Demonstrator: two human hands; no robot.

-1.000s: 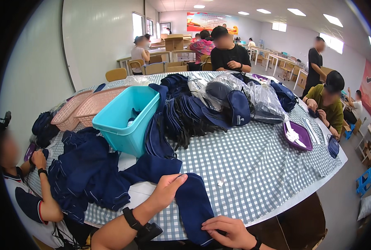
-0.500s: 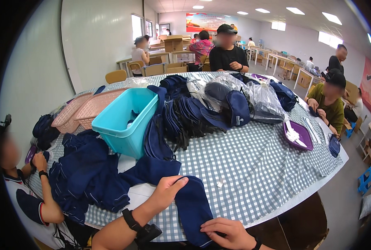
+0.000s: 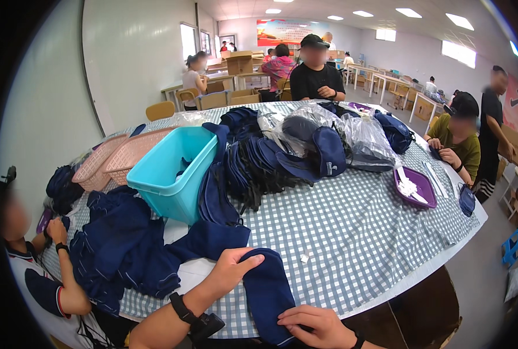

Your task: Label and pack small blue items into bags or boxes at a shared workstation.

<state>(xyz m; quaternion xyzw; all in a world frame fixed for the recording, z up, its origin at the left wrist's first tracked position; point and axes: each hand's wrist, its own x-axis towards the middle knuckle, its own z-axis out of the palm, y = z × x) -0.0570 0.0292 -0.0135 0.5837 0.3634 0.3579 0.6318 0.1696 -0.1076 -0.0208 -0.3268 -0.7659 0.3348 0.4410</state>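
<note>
A long navy fabric piece [image 3: 269, 285] with a rounded end lies at the table's front edge between my hands. My left hand [image 3: 234, 269] pinches its upper end, thumb on top and fingers underneath. At its lower right edge, my right hand [image 3: 320, 327] has the cloth between fingers and thumb; the thumb is partly hidden. Another flat navy piece [image 3: 212, 237] lies just beyond my left hand, running into a heap of navy fabric pieces [image 3: 116, 247] on the left.
A turquoise bin [image 3: 168, 189] stands beyond the heap, with pink baskets [image 3: 132, 157] behind it. Stacked navy pieces with black straps [image 3: 253, 168] fill the table's middle. A purple tray [image 3: 424, 195] holds white slips. Co-workers sit at the left, far side and right.
My hands keep their hold on the fabric piece, almost still. The view has shifted slightly. At the far right, a standing person has moved rightward behind the seated co-worker.
</note>
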